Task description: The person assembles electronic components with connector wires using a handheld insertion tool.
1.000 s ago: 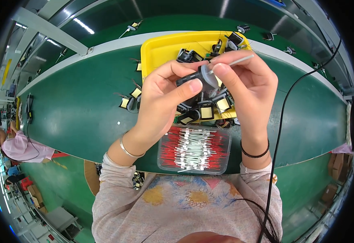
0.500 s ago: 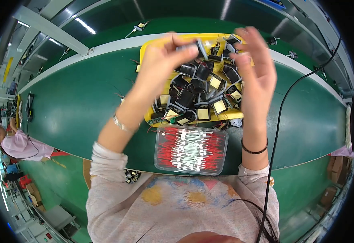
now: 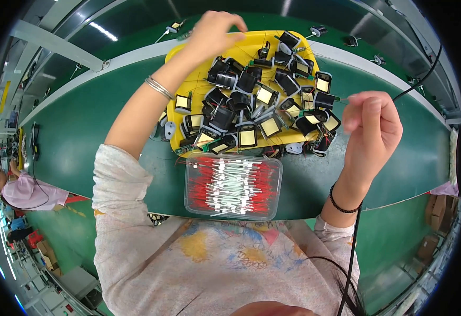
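Black components (image 3: pixel 222 118) lie heaped in the yellow tray (image 3: pixel 195 82).

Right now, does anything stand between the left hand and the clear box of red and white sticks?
Yes. In a straight line, the yellow tray with its heap of black parts lies between the left hand, near the tray's far edge, and the clear box.

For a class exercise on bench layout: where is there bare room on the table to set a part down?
Three patches of table look free: left of the left forearm, between the box and the right hand, and beyond that hand to the right. Crowded: the tray, piled with black parts, some lying past its edges.
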{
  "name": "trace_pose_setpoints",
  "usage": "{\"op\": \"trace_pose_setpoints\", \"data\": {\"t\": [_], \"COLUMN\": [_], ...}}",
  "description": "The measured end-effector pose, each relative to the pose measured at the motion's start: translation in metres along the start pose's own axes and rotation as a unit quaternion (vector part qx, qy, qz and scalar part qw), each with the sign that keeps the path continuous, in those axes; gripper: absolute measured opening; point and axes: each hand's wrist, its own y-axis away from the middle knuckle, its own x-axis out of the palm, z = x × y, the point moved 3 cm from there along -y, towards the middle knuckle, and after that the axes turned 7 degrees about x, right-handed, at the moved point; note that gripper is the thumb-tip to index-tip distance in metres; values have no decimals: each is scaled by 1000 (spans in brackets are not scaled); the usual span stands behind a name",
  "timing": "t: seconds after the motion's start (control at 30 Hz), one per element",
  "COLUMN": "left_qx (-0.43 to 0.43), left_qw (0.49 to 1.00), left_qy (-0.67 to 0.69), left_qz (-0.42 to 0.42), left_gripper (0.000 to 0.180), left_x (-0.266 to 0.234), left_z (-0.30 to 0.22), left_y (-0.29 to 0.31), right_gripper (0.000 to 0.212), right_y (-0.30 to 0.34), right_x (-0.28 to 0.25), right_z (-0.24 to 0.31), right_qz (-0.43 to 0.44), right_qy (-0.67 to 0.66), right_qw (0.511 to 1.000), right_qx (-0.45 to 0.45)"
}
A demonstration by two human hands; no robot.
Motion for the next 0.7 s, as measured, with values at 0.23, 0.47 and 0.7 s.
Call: {"op": "trace_pose_setpoints", "data": {"t": [0.23,0.47,0.7], "left_qx": [-56,-108,-85], "left_qw": [987,985,977], "left_qy": [-34,101,74], "left_qz": [148,-92,-181], "left_gripper": [22,10,14], "left_x": [31,-51,-96], "left_z": [-50,-87,-119], "left_y": [-4,-3,31], "right_gripper": [34,12,15], "right_y": [8,50,81], "right_x": [17,40,61], "right_z": [10,-24,-41], "right_qz": [50,240,306], "right_qy": [-8,250,484], "right_qw": [999,937,816], "right_qx": [-9,41,-74]}}
